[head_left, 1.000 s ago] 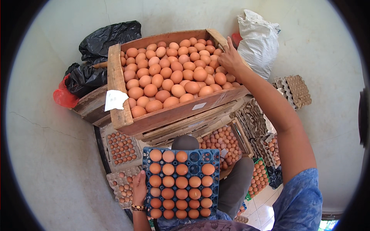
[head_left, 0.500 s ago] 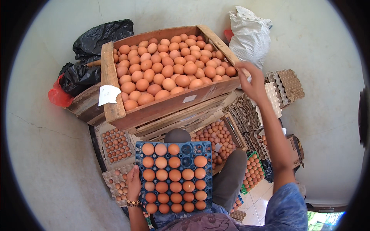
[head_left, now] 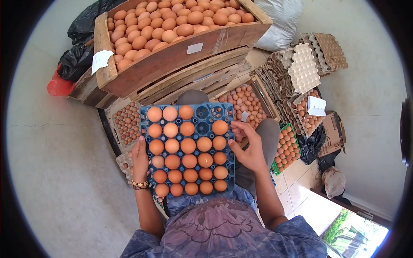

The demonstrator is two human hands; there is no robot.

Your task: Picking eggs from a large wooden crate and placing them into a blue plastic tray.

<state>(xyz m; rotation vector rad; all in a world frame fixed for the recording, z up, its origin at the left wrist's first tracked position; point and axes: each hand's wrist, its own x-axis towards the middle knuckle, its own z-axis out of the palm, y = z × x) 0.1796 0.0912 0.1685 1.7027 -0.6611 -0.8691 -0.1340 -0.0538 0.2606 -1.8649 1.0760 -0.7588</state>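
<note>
Grip first: my left grip [head_left: 139,161] is closed on the blue tray [head_left: 231,170], thumb over its left rim. My right grip [head_left: 250,150] is at the opposite rim, thumb parted from the forefinger; from my feed I cannot tell whether it clasps the edge or only touches it.

Biggest thing I have out there is the wooden crate [head_left: 172,61], heaped with brown eggs [head_left: 170,22]. It stands ahead of the tray and somewhat to the left, so both of my grips are on its near side. Smaller, a stack of grey cardboard trays [head_left: 304,71] sits off to the right, well apart from either grip.

The blue tray lies between my two grips, over the lap, its long axis running away from the body: six rows deep, five across.

Down to the smallest, I see three empty cups [head_left: 202,128] at its far right corner, two ending the farthest row and one in the second. They lie left of the right grip's fingertips and slightly ahead, making that grip the nearer; from my left grip, three filled columns stand between.
</note>
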